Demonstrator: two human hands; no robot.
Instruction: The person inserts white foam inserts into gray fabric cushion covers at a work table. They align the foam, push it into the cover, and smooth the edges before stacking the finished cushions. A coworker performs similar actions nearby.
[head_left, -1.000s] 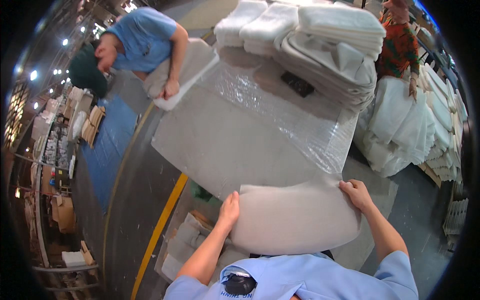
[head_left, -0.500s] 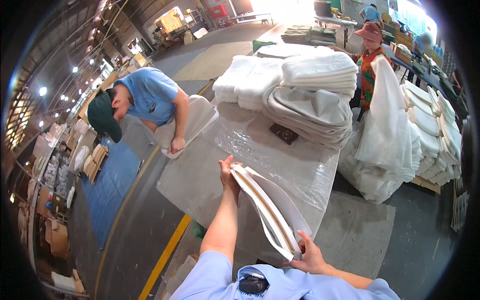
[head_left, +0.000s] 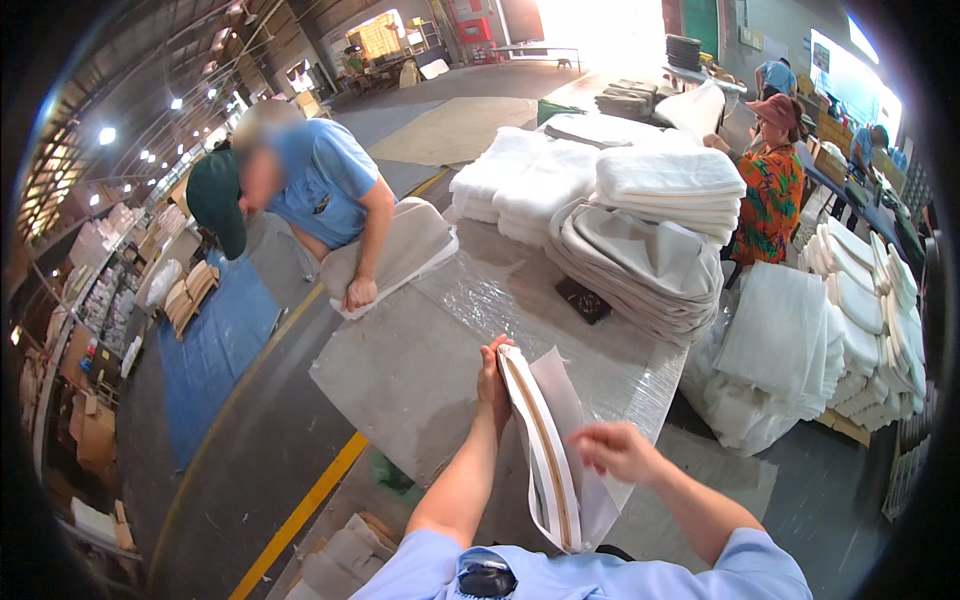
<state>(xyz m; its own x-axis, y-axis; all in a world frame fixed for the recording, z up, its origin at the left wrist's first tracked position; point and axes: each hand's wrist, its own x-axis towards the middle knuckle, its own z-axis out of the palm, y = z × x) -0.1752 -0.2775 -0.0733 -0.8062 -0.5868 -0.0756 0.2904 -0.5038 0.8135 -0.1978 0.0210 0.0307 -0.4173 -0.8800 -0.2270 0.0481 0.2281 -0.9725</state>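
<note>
A long, curved white-and-grey fabric piece [head_left: 540, 445] stands on edge in front of me, with a brown stripe running along its white band. At its far end, my left hand [head_left: 494, 378] is closed round it. A loose grey flap [head_left: 562, 385] opens away from the band on the right side. My right hand [head_left: 622, 452] is raised beside this flap, apart from the striped band. Its fingers are smeared by motion, so I cannot tell whether they hold anything. The near end of the piece rests close to my shirt.
A plastic-covered table [head_left: 400, 365] carries stacks of white folded cloth [head_left: 665, 180], grey covers [head_left: 640, 265] and a small dark object [head_left: 583, 300]. A co-worker [head_left: 320, 190] leans over the left side, forearm on grey fabric [head_left: 400, 235]. White pads [head_left: 860, 290] are piled at right.
My right hand has let go of the near end and lifted up and away to the right. The piece stands more upright in view, still in my left hand.
</note>
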